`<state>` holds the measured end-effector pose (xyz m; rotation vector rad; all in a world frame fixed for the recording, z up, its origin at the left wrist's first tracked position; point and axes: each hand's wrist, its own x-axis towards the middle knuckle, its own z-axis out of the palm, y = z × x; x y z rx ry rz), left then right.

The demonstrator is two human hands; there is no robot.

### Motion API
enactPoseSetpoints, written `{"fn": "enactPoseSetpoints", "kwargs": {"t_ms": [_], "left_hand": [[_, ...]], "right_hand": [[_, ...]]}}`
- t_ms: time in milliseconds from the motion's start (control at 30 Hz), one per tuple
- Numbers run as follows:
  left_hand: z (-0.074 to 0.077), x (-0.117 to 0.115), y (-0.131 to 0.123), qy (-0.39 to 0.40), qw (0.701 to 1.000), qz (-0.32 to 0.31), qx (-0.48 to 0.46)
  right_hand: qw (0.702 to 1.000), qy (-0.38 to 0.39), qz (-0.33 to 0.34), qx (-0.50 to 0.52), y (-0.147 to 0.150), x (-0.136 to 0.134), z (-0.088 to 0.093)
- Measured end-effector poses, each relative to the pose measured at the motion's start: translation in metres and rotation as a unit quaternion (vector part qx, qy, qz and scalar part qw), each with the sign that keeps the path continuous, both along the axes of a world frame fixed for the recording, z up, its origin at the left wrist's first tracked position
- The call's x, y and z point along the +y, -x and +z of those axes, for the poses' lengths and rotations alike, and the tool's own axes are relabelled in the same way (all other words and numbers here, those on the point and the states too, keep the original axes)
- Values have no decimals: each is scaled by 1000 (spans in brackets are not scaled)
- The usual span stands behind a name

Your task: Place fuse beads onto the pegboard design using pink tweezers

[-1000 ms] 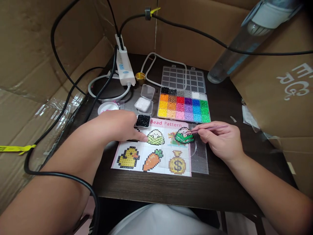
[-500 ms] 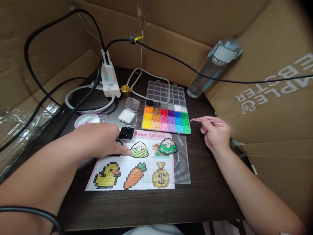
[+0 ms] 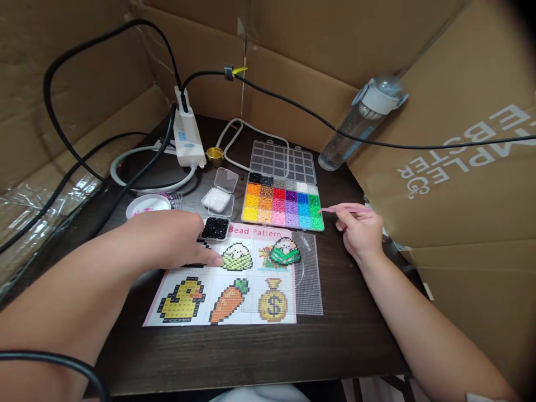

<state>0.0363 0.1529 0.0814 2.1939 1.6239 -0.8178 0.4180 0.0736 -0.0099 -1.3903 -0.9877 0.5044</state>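
My right hand (image 3: pixel 360 230) is closed round a pair of pink tweezers (image 3: pixel 349 209). The tweezers' tips reach the green compartments at the right edge of the bead box (image 3: pixel 280 207), where they touch or hover just over the beads. My left hand (image 3: pixel 180 241) rests on the bead pattern sheet (image 3: pixel 211 287), its thumb stretched out and apart from the index finger, the other fingers hidden. That thumb touches the printed green-and-white figure. Beside the index finger is a small box of black beads (image 3: pixel 216 228). A partly beaded green, white and black figure (image 3: pixel 285 251) lies on a clear pegboard (image 3: pixel 310 279).
Behind the sheet stand an open box of white beads (image 3: pixel 216 199), a white dish (image 3: pixel 149 205) and a gold cup (image 3: pixel 215 157). A power strip (image 3: pixel 189 137) with cables is at back left. A water bottle (image 3: pixel 362 123) leans against the cardboard wall (image 3: pixel 456 184).
My right hand has moved slightly left, bringing the tweezers' tips from beside the bead box to over its green compartments. My left hand stays in place. The view shifts slightly.
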Motion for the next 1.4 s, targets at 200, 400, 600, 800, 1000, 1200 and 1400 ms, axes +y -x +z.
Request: {"fn": "enactPoseSetpoints", "kwargs": {"t_ms": [200,400,600,800,1000,1200,1400], "left_hand": [[-5,3,6,12,999,2,-37],[-7,5,6,12,999,12,-31],[-5,1,4,-8,1000,4,-18],[5,1,-1,11,1000,10,-9],[8,0,0,17,1000,-9,0],[11,0,-5,25,1000,1,5],[12,-1,-6,30,999,9,16]], "right_hand": [[1000,10,10,2,2,0,2],[1000,19,7,-7,3,0,4],[1000,24,9,7,4,0,6],[1000,23,9,1,3,0,5],[1000,17,3,19,3,0,4],[1000,-10,-10,28,7,-4,13],[999,-10,31,-11,29,-34,22]]}}
